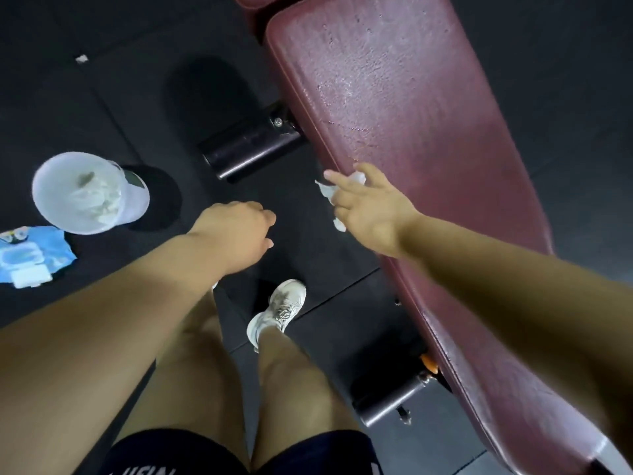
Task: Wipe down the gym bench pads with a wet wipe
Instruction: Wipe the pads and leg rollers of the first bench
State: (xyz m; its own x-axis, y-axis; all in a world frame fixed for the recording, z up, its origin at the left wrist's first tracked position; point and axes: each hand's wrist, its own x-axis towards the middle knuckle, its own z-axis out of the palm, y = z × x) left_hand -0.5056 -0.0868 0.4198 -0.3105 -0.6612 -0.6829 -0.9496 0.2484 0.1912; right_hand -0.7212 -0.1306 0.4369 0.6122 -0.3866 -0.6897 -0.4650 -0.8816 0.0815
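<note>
- My right hand (368, 205) is at the near left edge of the long maroon bench pad (404, 108), about halfway along its length.
- That hand grips a crumpled white wet wipe (326, 190). My thumb lies over the pad's top edge, my index finger is stretched out, and the wipe bunches out from under my fingers on the pad's side wall.
- My left hand (236, 231) hangs over the black rubber floor (113, 94), well apart from the bench. Its fingers are loosely curled and it holds nothing.
- The pad's long axis runs on a diagonal, from the top centre of the view down to the bottom right corner. It looks wider at the far end, and its broad face is turned up towards me. A second maroon pad (248, 5) begins just beyond its far end.
- To my left on the floor stand a white bin (135, 197) lined with a clear bag, and beside it a blue pack of wipes (51, 240).
- Risks, as I judge them:
  - The wipe is wadded, so little of it touches the vinyl and streaks may be missed.
  - At the rounded edge it could slip from my fingers and fall to the floor, picking up dirt.
  - The far side of the pad is a long reach from where I stand, so it may be skipped.
</note>
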